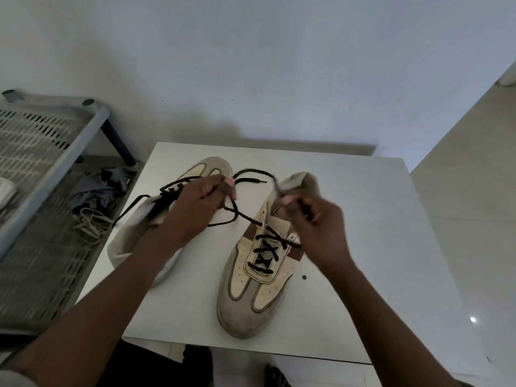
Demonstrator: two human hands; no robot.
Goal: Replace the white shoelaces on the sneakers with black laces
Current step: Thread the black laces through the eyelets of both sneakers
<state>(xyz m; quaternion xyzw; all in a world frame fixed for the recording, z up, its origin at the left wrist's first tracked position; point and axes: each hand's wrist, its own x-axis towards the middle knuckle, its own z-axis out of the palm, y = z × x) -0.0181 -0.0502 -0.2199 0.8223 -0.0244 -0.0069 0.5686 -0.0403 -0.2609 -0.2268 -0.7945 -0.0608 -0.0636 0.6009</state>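
Two cream-and-tan sneakers lie on the white table [363, 275], one black lace in each. The right sneaker [257, 289], toe towards the person, has its black lace [264, 251] crossed through the lower eyelets, while the left sneaker [125, 241] and its lace [131, 208] are largely covered by the forearm. The left hand [198, 199] pinches one loose end of the right sneaker's lace, and the right hand [318, 222], blurred, curls round the other end near the tongue. A tangle of pale laces [92, 222], too knotted to count, lies on the grey rack [42, 163] beside the table.
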